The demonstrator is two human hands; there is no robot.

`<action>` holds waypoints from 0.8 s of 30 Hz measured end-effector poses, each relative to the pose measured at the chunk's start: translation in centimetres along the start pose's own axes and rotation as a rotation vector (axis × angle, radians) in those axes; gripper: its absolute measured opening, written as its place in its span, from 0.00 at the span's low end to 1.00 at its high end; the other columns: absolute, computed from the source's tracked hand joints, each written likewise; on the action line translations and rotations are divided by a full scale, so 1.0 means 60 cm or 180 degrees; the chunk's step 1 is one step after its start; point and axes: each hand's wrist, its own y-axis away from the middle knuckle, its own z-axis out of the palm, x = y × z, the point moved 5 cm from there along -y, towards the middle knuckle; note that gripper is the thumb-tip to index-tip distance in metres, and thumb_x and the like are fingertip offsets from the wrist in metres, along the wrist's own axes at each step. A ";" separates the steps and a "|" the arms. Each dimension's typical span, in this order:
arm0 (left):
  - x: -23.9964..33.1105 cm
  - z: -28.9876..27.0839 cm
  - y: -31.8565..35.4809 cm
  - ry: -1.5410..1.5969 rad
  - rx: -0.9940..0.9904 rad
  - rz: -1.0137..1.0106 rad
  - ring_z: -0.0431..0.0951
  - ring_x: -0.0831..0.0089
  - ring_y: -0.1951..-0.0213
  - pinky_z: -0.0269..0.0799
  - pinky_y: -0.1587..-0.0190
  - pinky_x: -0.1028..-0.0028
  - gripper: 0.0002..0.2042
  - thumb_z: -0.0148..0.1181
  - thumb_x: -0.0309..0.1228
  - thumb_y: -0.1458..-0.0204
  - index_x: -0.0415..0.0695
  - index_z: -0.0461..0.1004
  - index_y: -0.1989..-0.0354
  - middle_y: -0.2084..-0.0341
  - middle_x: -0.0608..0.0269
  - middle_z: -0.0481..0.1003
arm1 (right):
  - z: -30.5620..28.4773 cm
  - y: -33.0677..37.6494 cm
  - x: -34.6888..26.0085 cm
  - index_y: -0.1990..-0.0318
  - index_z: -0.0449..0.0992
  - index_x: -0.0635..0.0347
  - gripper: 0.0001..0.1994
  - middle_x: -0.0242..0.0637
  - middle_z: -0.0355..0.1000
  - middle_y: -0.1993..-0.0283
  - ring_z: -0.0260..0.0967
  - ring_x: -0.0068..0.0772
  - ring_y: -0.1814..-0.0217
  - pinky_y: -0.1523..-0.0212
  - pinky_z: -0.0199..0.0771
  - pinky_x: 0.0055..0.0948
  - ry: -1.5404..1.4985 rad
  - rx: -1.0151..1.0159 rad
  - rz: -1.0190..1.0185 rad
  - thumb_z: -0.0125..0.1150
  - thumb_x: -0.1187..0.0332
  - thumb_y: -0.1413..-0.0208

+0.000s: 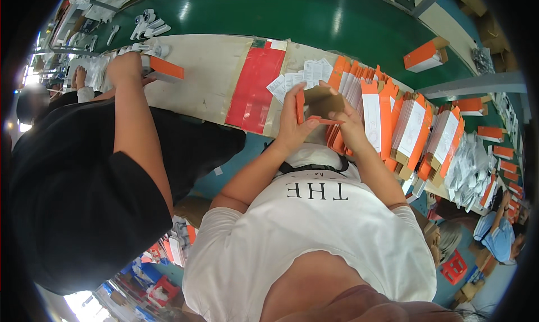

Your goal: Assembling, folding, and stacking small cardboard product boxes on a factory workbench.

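1. Two hands hold one orange carton [317, 105] above the table [208, 75] edge, its brown inside showing.
2. Left hand [292, 122] grips the carton's left wall.
3. Right hand [348, 122] pinches its lower flap.
4. Flat orange cartons [393, 114] are stacked just right, paper leaflets [300, 77] behind.
5. Another person's hand [126, 69] touches an orange box [165, 68].

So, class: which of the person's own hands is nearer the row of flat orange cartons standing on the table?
The right hand: it almost touches the row of flat orange cartons. The left hand sits farther away, across the open box both hold.
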 end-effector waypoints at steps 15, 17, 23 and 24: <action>0.006 -0.009 0.019 -0.1312 0.0090 0.1305 0.68 0.63 0.53 0.64 0.52 0.70 0.08 0.51 0.23 0.53 0.38 0.65 0.63 0.53 0.47 0.65 | -0.002 -0.050 0.082 0.37 0.48 0.59 0.27 0.41 0.49 0.36 0.42 0.33 0.33 0.35 0.36 0.31 -0.0965 0.0436 -0.0034 0.39 0.57 0.41; -0.009 -0.022 0.022 -0.1074 0.0337 0.0528 0.68 0.59 0.55 0.63 0.53 0.69 0.04 0.52 0.25 0.51 0.37 0.66 0.71 0.55 0.45 0.66 | -0.004 -0.050 0.083 0.37 0.49 0.58 0.28 0.38 0.49 0.35 0.41 0.33 0.33 0.35 0.32 0.31 -0.1535 0.0089 0.0151 0.42 0.57 0.42; -0.028 -0.026 0.024 -0.0732 0.0697 0.0231 0.66 0.66 0.56 0.62 0.52 0.69 0.13 0.52 0.28 0.49 0.39 0.58 0.58 0.57 0.50 0.63 | -0.006 -0.060 0.091 0.46 0.65 0.56 0.19 0.38 0.53 0.38 0.45 0.31 0.34 0.36 0.41 0.27 -0.0333 -0.0162 0.0402 0.44 0.72 0.47; -0.038 -0.027 0.019 -0.0529 0.0606 0.0233 0.66 0.65 0.55 0.62 0.51 0.69 0.16 0.54 0.29 0.49 0.40 0.56 0.57 0.59 0.52 0.63 | -0.011 -0.063 0.092 0.50 0.70 0.58 0.17 0.38 0.55 0.39 0.46 0.32 0.35 0.37 0.42 0.27 -0.0195 -0.0273 0.0260 0.44 0.72 0.47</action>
